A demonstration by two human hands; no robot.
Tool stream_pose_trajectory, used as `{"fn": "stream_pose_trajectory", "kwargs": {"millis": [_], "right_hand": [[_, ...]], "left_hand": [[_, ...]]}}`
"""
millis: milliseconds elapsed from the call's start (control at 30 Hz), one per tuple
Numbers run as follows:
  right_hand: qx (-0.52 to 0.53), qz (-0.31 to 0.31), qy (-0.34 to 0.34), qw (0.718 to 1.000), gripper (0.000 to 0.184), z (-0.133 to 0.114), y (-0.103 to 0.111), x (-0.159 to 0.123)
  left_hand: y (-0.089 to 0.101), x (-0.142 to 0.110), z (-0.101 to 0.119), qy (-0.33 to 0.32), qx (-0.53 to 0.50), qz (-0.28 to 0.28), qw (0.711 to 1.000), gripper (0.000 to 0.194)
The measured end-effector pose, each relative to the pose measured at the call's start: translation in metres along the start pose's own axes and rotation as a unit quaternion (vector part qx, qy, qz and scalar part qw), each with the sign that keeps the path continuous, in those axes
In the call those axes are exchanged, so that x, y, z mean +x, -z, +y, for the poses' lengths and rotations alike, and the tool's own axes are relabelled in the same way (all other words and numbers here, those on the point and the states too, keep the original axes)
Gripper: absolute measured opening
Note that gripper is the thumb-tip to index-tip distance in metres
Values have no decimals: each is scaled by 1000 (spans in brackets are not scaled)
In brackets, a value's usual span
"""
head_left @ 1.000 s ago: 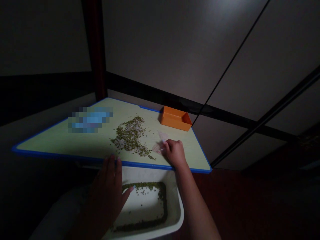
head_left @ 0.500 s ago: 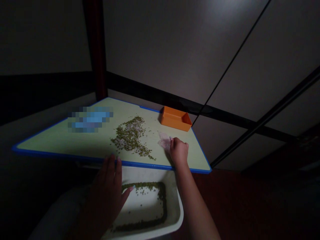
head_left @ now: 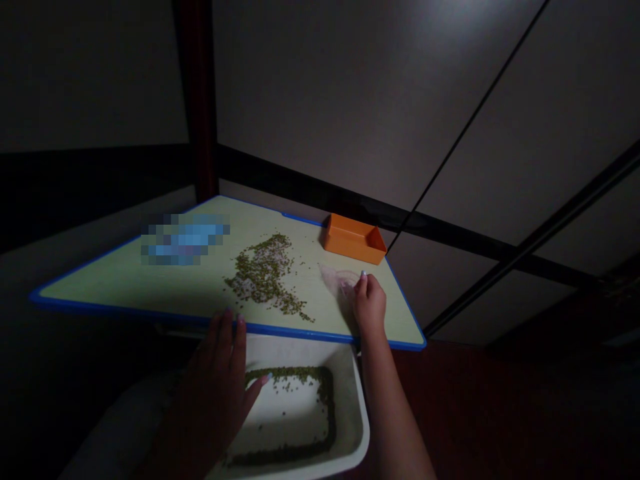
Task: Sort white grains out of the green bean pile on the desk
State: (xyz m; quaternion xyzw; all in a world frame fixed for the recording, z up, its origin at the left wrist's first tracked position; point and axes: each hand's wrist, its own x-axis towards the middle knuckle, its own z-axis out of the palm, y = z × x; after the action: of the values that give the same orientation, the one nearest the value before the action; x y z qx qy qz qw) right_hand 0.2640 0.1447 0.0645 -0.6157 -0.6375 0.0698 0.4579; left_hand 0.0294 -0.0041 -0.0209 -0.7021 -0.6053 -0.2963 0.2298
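On the pale yellow-green board [head_left: 135, 287] with a blue rim, my right hand [head_left: 370, 305] pinches the right side of a thin, see-through piece of plastic film [head_left: 334, 279]. Left of it lies a spread of small green beans [head_left: 270, 277], with some whitish bits among them. My left hand [head_left: 225, 360] has its fingers stretched out, the tips at the board's near edge and the thumb over the white tub [head_left: 363, 427]. Green beans line the tub's bottom edges.
An orange open box [head_left: 355, 248] stands at the board's far right edge. A blurred-out blue item [head_left: 187, 240] lies at the board's far left. Pale panels [head_left: 320, 100] rise right behind the board.
My right hand has moved a little to the right, drawing the film's right side with it. My left hand and the beans look unchanged.
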Motion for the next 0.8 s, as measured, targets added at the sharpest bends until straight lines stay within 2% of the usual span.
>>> {"fn": "stream_pose_trajectory", "kwargs": {"millis": [133, 567, 700, 800], "right_hand": [[13, 9, -2, 1000, 36, 0, -1, 0], [-37, -64, 26, 997, 40, -3, -2, -1], [-57, -78, 42, 994, 43, -4, -2, -2], [-73, -78, 57, 993, 45, -6, -2, -2]], "left_hand": [[2, 0, 2, 12, 12, -6, 1000, 83], [12, 1, 14, 69, 27, -110, 991, 90], [10, 2, 16, 74, 33, -84, 993, 89], [12, 4, 17, 59, 25, -74, 995, 81]]}}
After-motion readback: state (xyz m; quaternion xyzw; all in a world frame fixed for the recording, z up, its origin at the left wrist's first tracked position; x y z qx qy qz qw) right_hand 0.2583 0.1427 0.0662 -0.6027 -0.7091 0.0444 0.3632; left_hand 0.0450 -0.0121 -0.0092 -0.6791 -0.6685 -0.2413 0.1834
